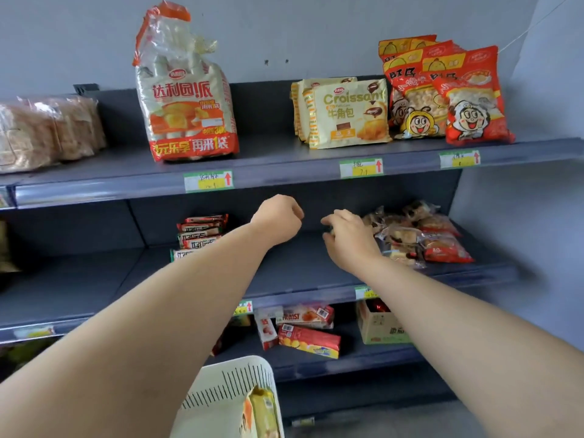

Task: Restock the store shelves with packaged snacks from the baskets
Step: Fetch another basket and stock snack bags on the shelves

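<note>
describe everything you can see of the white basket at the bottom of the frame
The white basket looks like plastic, with a rounded rim and a row of narrow vertical slots along its wall. Only its upper corner shows; the rest is cut off by the frame edge and the person's left forearm. It sits low, in front of the bottom shelf. One yellow and orange snack packet lies inside against its right wall.

A white slotted basket (234,384) sits low in front of the shelves, a yellow-orange snack pack (260,412) standing inside it. On the middle shelf (284,267), red-and-white bars (200,230) lie stacked at the left; clear-wrapped pastries (417,232) are heaped at the right, with bare shelf between them.
</note>
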The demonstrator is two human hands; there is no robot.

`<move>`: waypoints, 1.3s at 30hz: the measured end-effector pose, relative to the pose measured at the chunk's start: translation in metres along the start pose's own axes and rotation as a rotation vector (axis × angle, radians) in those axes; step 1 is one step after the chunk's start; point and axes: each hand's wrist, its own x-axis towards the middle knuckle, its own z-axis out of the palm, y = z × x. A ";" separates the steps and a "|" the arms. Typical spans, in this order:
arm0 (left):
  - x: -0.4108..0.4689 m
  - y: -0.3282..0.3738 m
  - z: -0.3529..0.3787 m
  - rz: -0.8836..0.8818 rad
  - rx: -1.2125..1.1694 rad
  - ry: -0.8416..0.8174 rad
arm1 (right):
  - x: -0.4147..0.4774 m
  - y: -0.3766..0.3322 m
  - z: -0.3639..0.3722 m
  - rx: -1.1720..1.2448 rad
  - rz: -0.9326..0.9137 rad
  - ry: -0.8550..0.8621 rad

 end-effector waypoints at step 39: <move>-0.164 -0.309 0.292 -0.802 -0.062 -0.767 | -0.205 -0.017 0.268 -0.035 0.175 -0.951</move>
